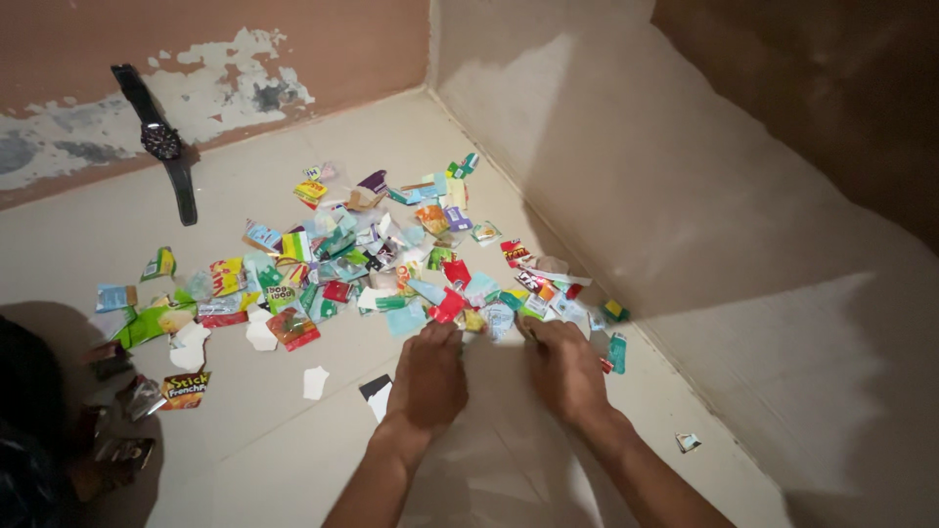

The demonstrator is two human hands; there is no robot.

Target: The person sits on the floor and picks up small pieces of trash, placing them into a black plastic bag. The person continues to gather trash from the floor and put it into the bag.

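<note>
Many torn, colourful paper and wrapper scraps (372, 264) lie spread over a pale floor near a wall corner. My left hand (428, 376) rests palm down at the near edge of the pile, its fingertips touching a red scrap (450, 305). My right hand (564, 367) lies beside it, fingers curled against scraps near a small patterned piece (533, 303). Whether either hand pinches a scrap is hidden by the fingers.
A black wristwatch (161, 142) leans against the peeling back wall. The right wall (704, 196) runs close beside the pile. A dark shape (39, 420) with more wrappers sits at the left edge. One stray scrap (688, 442) lies near the right wall.
</note>
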